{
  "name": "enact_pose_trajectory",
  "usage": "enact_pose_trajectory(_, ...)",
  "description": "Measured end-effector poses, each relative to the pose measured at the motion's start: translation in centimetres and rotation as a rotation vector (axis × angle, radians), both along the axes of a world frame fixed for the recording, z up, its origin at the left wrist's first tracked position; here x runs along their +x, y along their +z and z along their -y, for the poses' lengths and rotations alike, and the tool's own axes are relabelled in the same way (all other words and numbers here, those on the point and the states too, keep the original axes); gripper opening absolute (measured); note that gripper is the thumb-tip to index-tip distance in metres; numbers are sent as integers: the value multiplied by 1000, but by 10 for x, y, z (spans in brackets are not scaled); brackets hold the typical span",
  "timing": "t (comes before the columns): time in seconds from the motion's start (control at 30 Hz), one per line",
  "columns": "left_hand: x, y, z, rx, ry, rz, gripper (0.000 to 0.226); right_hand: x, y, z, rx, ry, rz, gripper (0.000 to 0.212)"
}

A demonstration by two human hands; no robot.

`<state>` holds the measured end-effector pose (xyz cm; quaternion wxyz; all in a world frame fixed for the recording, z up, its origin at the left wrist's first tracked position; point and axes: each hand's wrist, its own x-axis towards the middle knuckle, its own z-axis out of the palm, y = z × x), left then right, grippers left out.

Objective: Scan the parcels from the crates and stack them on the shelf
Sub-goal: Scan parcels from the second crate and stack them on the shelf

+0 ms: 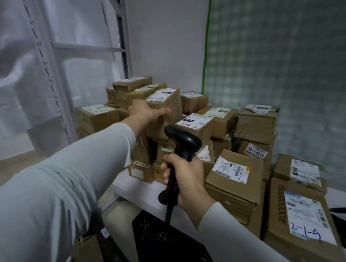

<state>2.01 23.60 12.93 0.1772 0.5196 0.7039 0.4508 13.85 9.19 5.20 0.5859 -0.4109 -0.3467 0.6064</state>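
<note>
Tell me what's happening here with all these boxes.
A person is shelving parcels. The left hand grips a tall cardboard parcel with a label on top, holding it against the stacked boxes on the white shelf. The right hand holds a black barcode scanner by its handle, head aimed toward the stack. A black crate sits below the shelf's front edge.

Back wall (167, 42) plain pale grey, matt; rt side hung w/ a sheet (278, 66) in faded green-white check, bright green strip (206, 43) down its left edge; left side, translucent white plastic sheeting (11, 70), creased, behind a white slotted rack upright (46, 67) & crossbar (88, 47); dark post (121, 35) further back; white shelf board (135, 188) low centre; tan floor (2, 170) bottom left; light dim, even.
</note>
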Motion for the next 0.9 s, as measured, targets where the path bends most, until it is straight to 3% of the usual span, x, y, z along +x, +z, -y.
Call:
enact_pose_trajectory(0.07,4,-3,-9,-23,-11,-8,107,0,-5,-6,-7,13,16,13)
enact_pose_trajectory(0.2,3,-9,-12,-26,-80,-14,97,0,-11,-8,-21,35,48,8)
enact_pose_trajectory(0.33,-19,-20,1,-6,-105,35,73,-11,-12,-5,-36,40,73,16)
enact_pose_trajectory(0.47,-49,-31,34,-4,-149,33,50,-34,-17,7,-50,111,161,2)
enact_pose_trajectory(0.53,-68,-42,53,-47,-164,78,40,-49,-21,16,-48,143,208,8)
enact_pose_trajectory(0.6,-87,-55,76,-93,-167,100,9,-65,-30,23,-47,166,253,13)
enact_pose_trajectory(0.63,-97,-62,88,-118,-147,112,5,-73,-35,26,-47,184,276,12)
enact_pose_trajectory(0.77,-149,-103,124,-194,-78,122,15,-108,-65,35,-87,291,390,2)
enact_pose_trajectory(0.9,-197,-170,151,-309,17,157,15,-145,-111,37,-97,386,466,7)
